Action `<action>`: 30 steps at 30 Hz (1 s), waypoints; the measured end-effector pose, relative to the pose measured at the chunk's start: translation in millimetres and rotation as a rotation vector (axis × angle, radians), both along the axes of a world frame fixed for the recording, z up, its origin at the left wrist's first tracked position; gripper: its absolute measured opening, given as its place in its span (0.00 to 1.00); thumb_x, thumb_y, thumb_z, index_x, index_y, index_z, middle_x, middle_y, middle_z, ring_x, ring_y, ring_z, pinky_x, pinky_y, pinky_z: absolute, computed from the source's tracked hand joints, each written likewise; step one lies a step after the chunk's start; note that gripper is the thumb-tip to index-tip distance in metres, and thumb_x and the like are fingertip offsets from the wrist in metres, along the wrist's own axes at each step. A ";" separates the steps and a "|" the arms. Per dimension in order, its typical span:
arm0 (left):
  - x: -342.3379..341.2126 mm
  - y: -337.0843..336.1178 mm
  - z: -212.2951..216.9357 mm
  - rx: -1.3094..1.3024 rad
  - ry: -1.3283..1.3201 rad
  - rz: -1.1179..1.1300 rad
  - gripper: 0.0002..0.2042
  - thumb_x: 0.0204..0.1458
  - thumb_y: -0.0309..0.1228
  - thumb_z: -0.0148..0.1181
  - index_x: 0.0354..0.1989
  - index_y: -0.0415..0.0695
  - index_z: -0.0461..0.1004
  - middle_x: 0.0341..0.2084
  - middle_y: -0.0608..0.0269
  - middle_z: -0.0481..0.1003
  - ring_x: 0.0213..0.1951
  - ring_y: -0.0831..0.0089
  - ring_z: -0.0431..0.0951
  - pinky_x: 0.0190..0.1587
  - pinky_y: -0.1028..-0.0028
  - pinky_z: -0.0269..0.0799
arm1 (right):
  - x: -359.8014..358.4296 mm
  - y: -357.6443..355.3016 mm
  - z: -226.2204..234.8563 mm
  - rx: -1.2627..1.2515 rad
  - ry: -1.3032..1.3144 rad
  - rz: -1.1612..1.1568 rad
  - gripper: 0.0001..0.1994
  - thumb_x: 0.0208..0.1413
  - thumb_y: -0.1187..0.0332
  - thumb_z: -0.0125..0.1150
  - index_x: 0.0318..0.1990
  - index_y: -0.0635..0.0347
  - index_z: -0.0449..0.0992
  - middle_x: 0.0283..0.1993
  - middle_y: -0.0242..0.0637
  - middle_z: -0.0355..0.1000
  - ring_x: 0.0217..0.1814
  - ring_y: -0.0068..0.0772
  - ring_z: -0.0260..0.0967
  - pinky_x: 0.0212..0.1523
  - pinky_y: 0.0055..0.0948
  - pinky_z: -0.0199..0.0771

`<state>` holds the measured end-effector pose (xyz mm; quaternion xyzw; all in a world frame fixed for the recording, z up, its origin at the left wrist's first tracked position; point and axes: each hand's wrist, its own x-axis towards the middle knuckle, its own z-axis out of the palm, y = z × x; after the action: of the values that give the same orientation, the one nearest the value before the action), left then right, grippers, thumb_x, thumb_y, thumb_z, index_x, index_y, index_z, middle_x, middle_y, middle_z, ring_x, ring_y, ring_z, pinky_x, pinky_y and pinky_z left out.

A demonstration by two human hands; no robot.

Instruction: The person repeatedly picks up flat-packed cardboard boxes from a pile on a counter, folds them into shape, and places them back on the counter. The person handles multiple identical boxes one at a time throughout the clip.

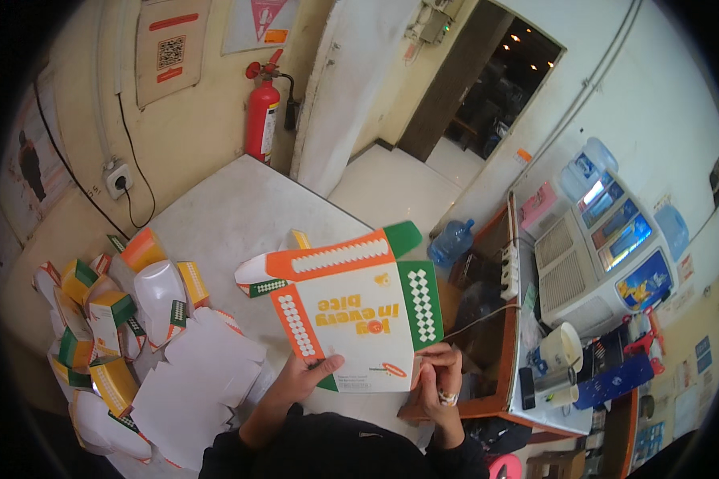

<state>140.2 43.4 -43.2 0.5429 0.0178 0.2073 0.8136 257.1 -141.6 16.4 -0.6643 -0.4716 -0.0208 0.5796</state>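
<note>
Far left on the grey worktop (pixel 232 215): a heap of folded boxes (pixel 112 319), with flat white blanks (pixel 200 375) just beside it. Your left hand (pixel 299 375) grips the lower left edge of the unfolded carton (pixel 355 319), fingers clamped on it, thumb on top. You hold the carton above the worktop's near edge. Your right hand (pixel 439 375) pinches its lower right corner, fingers closed on the card. Right: a wooden desk (pixel 495 319) with cups (pixel 559 351).

Both forearms raised from below; left hand (pixel 302 375) thumb outstretched, right hand (pixel 439 375) fingers curled, held near together, dark-sleeved.
</note>
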 end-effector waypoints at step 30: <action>145.0 -132.5 37.6 -0.109 -0.009 0.233 0.19 0.52 0.24 0.55 0.52 0.36 0.61 0.48 0.60 0.67 0.49 0.76 0.66 0.51 0.74 0.62 | 97.5 -59.0 -35.9 0.039 -0.585 -0.390 0.20 0.34 0.72 0.71 0.40 0.58 0.73 0.45 0.41 0.69 0.48 0.41 0.68 0.51 0.41 0.67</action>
<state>285.2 -89.1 -5.5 0.4911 0.0883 0.3014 0.8125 354.5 -200.6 -19.5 -0.6965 -0.4815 -0.3297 0.4175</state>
